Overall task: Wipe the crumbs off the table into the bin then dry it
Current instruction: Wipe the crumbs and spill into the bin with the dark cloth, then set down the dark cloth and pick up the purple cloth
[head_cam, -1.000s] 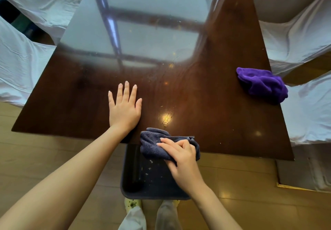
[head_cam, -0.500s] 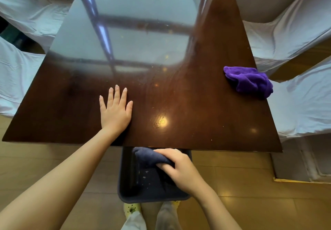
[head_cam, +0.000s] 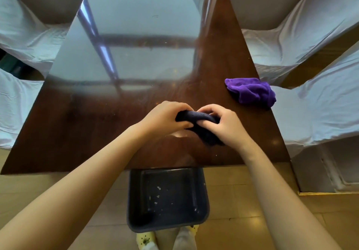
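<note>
Both hands are now closing on the dark cloth (head_cam: 198,122) above the worktop (head_cam: 77,133): the left hand (head_cam: 165,118), which was lying flat and spread on the wood a second ago, is pinching one end, while the right hand (head_cam: 223,126), just back from over the bin (head_cam: 134,201), is gripping the other end. Pale crumbs are lying in the bin below the near edge, so the sweep looks done and the cloth is probably being refolded or bunched. The purple cloth (head_cam: 251,92) is sitting untouched near the right edge, likely waiting for the drying.
</note>
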Action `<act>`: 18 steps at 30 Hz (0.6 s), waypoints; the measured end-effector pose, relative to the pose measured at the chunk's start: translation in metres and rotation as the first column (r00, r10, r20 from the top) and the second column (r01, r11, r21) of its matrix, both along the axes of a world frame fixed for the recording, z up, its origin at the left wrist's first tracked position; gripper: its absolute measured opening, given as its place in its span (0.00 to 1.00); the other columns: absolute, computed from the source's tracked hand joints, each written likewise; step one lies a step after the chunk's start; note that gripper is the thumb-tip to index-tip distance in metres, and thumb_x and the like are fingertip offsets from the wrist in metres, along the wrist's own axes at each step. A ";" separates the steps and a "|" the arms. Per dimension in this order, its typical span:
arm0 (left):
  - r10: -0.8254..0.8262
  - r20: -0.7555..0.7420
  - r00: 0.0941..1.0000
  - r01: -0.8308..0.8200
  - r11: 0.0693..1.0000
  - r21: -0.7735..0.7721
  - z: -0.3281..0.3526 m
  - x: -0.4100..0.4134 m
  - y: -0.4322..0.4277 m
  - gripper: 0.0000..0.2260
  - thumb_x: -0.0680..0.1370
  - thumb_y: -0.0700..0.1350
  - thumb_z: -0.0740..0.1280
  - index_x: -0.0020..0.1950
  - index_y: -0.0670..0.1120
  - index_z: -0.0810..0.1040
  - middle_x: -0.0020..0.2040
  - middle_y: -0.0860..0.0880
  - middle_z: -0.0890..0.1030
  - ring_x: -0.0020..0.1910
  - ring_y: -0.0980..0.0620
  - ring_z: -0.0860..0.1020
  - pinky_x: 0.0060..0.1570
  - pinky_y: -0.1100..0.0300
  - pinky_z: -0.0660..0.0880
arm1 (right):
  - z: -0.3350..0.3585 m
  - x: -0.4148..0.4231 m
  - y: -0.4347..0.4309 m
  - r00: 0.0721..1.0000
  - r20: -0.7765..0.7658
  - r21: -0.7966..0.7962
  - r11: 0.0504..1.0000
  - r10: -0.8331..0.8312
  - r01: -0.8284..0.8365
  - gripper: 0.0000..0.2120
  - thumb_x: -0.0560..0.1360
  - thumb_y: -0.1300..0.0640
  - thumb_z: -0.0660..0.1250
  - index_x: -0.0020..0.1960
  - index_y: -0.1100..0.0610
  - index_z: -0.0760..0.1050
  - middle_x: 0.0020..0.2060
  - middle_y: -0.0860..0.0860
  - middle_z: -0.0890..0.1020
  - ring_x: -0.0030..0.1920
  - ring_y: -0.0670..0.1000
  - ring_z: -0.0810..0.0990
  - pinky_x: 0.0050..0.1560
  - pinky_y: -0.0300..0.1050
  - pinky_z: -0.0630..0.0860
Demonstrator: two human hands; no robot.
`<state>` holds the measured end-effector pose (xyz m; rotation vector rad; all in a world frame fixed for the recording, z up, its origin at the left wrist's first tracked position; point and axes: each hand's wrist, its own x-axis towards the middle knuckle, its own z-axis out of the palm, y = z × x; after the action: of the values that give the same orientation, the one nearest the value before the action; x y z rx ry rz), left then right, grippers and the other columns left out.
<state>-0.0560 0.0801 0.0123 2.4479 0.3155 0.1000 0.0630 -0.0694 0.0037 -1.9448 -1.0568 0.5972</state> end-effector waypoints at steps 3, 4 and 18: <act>0.016 0.022 1.000 -0.018 0.996 0.091 0.013 0.032 -0.016 0.10 0.72 0.46 0.69 0.53 0.51 0.79 0.48 0.50 0.84 0.47 0.48 0.79 0.44 0.53 0.74 | 0.016 0.026 -0.017 0.997 0.066 -0.065 0.997 0.037 -0.032 0.10 0.71 0.59 0.71 0.52 0.54 0.78 0.46 0.49 0.82 0.47 0.48 0.81 0.48 0.41 0.77; 0.014 0.027 1.000 -0.017 0.994 0.111 0.017 0.043 -0.023 0.10 0.72 0.47 0.68 0.53 0.52 0.79 0.48 0.50 0.84 0.47 0.47 0.79 0.45 0.53 0.74 | 0.019 0.035 -0.026 0.996 0.082 -0.088 0.996 0.040 -0.033 0.11 0.71 0.59 0.70 0.53 0.54 0.78 0.46 0.49 0.82 0.47 0.48 0.80 0.49 0.42 0.77; 0.042 0.136 0.990 -0.059 0.991 0.123 -0.026 0.171 -0.146 0.09 0.73 0.39 0.65 0.53 0.42 0.78 0.50 0.43 0.82 0.49 0.42 0.77 0.47 0.49 0.72 | -0.015 0.131 -0.127 0.933 0.315 -0.144 0.963 -0.174 0.228 0.13 0.72 0.65 0.68 0.55 0.57 0.79 0.51 0.56 0.83 0.53 0.56 0.77 0.56 0.50 0.72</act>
<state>0.1146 -0.0656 -0.0141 2.5443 0.3203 0.3134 0.1943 -0.1964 -0.0117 -2.3227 -0.9930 0.2948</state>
